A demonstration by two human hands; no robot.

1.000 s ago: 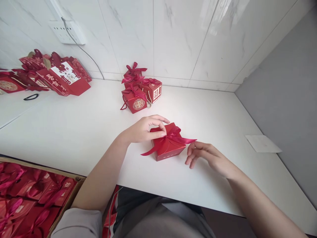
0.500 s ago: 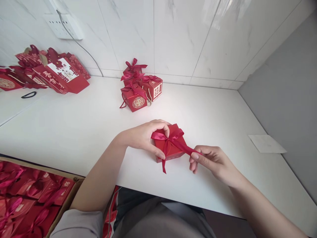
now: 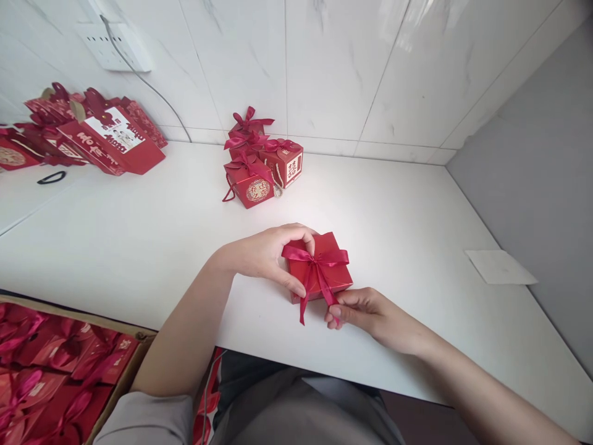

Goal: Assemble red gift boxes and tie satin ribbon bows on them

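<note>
Your left hand (image 3: 266, 256) is closed around the left side of the red box (image 3: 336, 275), which sits near the front edge of the bench (image 3: 139, 247). Your right hand (image 3: 365, 312), just off the box's near corner, pinches a ribbon tail (image 3: 328, 290) running from the bow (image 3: 316, 259) towards you.

Gift box (image 3: 319, 269) sat on the table (image 3: 139, 235) toward its near edge, cluster of boxes (image 3: 262, 167) behind it, pile of bags (image 3: 92, 133) far left, paper slip (image 3: 500, 267) right, carton (image 3: 55, 371) near left.

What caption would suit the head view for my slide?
Left hand steadies a small red cardboard gift box on a white table while right hand pinches its red satin ribbon.
</note>
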